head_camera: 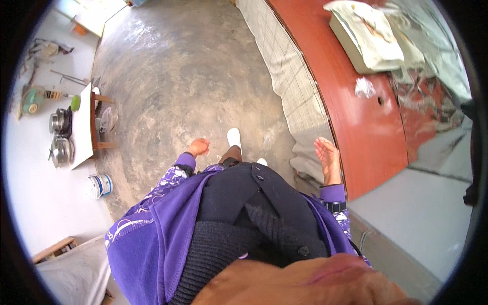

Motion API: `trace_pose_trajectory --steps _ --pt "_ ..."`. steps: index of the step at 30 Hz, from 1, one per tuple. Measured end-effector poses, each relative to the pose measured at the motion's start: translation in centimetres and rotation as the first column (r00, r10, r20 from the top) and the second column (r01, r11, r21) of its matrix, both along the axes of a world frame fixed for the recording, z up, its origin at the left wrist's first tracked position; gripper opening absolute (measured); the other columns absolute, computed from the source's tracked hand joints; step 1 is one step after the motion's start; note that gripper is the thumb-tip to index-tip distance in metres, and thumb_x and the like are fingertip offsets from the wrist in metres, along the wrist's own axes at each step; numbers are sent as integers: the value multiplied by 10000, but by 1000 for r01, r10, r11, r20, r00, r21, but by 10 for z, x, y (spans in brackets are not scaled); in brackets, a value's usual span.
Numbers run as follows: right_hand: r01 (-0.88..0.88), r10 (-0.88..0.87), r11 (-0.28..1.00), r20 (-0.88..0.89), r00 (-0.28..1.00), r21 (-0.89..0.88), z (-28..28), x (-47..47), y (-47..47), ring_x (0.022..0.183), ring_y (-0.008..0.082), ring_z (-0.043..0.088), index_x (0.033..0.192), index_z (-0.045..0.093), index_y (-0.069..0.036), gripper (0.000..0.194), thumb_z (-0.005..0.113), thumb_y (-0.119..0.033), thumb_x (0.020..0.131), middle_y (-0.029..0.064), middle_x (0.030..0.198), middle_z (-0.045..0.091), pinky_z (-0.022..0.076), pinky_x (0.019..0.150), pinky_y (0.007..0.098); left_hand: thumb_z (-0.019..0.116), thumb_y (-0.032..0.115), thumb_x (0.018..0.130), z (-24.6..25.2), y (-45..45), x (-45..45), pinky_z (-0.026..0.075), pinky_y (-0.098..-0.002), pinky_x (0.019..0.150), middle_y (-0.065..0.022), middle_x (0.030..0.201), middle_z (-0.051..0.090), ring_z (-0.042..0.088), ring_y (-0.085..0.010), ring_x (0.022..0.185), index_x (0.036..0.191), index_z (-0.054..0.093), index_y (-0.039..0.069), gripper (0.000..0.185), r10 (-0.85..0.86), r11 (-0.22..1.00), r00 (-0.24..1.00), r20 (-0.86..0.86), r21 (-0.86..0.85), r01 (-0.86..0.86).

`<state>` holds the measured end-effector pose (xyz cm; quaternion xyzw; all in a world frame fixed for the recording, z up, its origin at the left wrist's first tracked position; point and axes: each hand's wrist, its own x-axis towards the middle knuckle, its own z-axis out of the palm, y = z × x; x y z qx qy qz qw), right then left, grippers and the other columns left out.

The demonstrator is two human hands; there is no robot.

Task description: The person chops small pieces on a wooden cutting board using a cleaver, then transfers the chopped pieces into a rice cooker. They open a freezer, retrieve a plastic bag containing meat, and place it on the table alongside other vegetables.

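My left hand [199, 147] hangs in front of my body above the concrete floor [183, 87], fingers loosely curled and nothing seen in it. To the right, my right hand [328, 159] is raised with straight fingers, also without any object. It is nearest the edge of a red-brown tabletop [358, 133], beside the pale cloth [293, 84] that hangs along its side. I cannot tell whether the hand touches that edge. Below me one white shoe [233, 137] is on the floor, and the tip of another white shoe [262, 161] shows.
On the tabletop are a cloth-covered box [349, 47], a crumpled clear plastic bag [365, 87] and transparent sheeting [423, 99]. At left stand a small table [84, 129] with lidded glass pots [61, 150] and a white bucket [100, 186]. A pale grey surface [411, 206] adjoins the tabletop.
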<state>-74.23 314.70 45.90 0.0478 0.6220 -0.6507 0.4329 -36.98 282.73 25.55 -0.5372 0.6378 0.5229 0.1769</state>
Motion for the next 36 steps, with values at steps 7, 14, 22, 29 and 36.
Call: trace_pose_trajectory --steps 7,14,22,29,36 --pt "-128 132 989 -52 990 71 -13 -46 -133 976 154 563 1012 590 -113 259 592 -261 799 28 1006 623 401 826 283 525 130 728 -47 -71 52 481 -387 511 -146 621 623 602 -274 535 528 589 64 220 -442 880 890 114 -139 455" --pt "-256 290 926 -92 952 277 -45 -85 -241 980 144 560 1028 589 -146 272 598 -254 778 12 1021 623 389 831 284 446 160 839 -38 -186 19 492 -303 457 -79 695 635 605 -167 555 835 594 57 181 173 983 985 -17 71 -171" --pt "-499 562 730 4 827 467 -100 -121 -321 955 105 569 1038 596 -196 330 654 -285 726 -61 1026 631 389 762 310 478 179 842 -54 -278 -3 483 -304 459 -73 694 624 602 -166 569 893 590 64 168 90 996 995 34 26 -91" --pt "-502 499 773 116 859 389 -149 -191 -436 877 99 588 1041 595 -147 343 670 -211 712 -35 944 640 409 750 275 485 109 797 -36 -350 -36 474 -327 422 -103 624 616 601 -185 508 694 577 24 162 498 857 867 7 152 -493" --pt "-533 551 769 58 833 353 -128 -252 -593 815 70 590 1041 602 -165 330 656 -247 726 -54 914 651 418 686 247 497 197 825 13 -484 -92 487 -296 487 -53 681 628 609 -141 581 873 608 70 175 563 827 824 -61 21 -563"
